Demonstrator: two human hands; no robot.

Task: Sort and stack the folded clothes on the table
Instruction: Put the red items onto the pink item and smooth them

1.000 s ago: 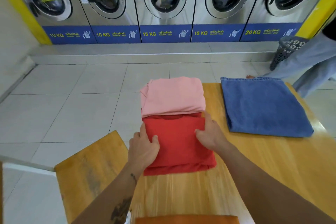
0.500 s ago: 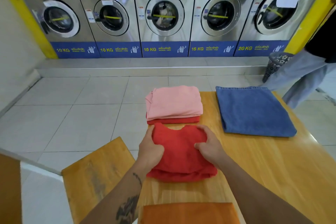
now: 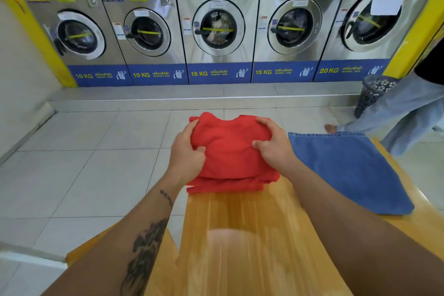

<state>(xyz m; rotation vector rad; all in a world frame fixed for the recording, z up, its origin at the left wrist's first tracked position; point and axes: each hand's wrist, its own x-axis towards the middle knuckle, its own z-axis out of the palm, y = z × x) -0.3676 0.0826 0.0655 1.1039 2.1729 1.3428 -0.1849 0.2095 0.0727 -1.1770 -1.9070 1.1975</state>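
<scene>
A folded red garment point(image 3: 230, 151) is held up near the far left end of the wooden table point(image 3: 240, 235). My left hand point(image 3: 186, 151) grips its left side and my right hand point(image 3: 272, 145) grips its right side. Its lower folds point(image 3: 225, 184) sag toward the tabletop. It hides the spot where the pink folded piece lay, so that pile cannot be seen. A folded blue denim piece point(image 3: 348, 168) lies flat on the table to the right.
A row of steel washing machines point(image 3: 217, 26) lines the far wall behind a tiled step. A wooden bench point(image 3: 79, 255) stands low at left. At right, a person in pale jeans point(image 3: 403, 113) walks past a dark laundry basket point(image 3: 372, 94).
Both hands bunched the red garment's sides, lifted it off the table and carried it away from me, over the pink pile. The view tilted up; the orange piece at the near edge is out of frame.
</scene>
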